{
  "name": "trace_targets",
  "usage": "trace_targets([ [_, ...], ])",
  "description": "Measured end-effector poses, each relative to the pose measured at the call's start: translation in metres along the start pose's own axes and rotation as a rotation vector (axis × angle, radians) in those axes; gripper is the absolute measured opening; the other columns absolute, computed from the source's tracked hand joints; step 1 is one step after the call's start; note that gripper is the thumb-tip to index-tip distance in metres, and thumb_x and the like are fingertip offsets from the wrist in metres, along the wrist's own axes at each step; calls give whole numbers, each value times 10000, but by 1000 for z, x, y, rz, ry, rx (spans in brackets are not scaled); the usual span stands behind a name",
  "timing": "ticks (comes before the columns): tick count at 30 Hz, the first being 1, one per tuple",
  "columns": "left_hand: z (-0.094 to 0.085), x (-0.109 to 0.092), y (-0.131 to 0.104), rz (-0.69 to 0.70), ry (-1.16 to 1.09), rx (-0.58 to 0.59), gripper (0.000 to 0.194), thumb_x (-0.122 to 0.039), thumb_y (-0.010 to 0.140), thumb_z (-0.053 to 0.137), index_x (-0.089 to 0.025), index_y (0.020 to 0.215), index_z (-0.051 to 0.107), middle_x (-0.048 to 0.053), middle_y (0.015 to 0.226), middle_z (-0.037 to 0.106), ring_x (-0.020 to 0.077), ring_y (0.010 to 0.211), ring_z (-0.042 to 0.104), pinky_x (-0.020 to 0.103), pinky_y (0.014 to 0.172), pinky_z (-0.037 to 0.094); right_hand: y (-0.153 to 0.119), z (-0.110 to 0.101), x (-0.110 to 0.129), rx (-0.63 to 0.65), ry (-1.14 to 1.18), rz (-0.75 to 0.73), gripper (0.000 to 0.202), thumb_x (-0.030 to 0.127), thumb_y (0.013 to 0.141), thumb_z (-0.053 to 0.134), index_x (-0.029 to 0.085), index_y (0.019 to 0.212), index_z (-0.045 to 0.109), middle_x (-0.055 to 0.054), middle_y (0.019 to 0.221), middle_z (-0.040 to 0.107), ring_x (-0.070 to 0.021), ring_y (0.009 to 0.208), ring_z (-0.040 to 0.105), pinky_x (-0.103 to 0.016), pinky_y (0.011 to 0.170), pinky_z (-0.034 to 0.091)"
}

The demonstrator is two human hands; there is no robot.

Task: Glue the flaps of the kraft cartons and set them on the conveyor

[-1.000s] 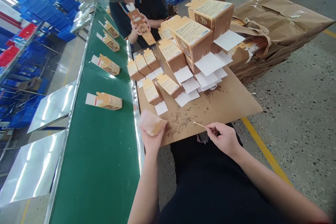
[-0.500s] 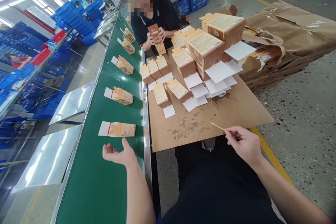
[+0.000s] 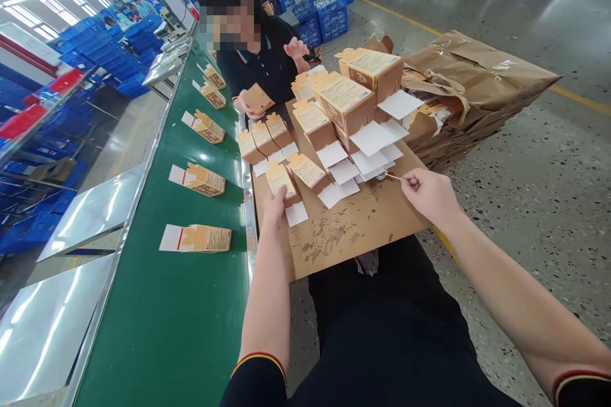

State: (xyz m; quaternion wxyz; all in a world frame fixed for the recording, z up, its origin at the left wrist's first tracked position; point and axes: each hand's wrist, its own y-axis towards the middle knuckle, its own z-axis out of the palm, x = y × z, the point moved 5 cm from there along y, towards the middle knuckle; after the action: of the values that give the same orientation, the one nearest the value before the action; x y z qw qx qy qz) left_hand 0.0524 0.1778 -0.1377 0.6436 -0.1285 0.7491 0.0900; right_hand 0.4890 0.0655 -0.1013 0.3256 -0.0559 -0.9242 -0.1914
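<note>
Likely light and dentable (thin card), the carton (image 3: pixel 278 177) at the wearer's eleven o'clock suits a side-wall hold; the left hand (image 3: pixel 273 205) touches it, closure unclear, while the right hand (image 3: pixel 429 197) pinches a swab (image 3: pixel 394 177).

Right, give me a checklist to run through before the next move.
1. Left hand at the front box on the brown sheet: ok, touching it.
2. Left fingers closed firmly round that box: cannot tell, partly hidden.
3. Box's white flap out: ok, it sticks out toward the wearer.
4. Cotton swab in right hand: ok, held by its end.
5. Swab tip wet: cannot tell, too small.
6. Brown sheet clean: not ok, dark stains in front of the boxes.
</note>
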Motion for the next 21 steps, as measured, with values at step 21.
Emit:
trace_targets([
  [21, -36, 29, -145, -135, -220, -4, 981, -589, 589, 1135, -265, 1378, 649, 181, 1487, 774, 377, 1409, 761, 530, 1201, 630, -66, 20, 48, 209, 347, -87, 221, 352, 1075, 685, 227, 950, 817, -56, 788, 800, -200, 644, 742, -321, 600, 635],
])
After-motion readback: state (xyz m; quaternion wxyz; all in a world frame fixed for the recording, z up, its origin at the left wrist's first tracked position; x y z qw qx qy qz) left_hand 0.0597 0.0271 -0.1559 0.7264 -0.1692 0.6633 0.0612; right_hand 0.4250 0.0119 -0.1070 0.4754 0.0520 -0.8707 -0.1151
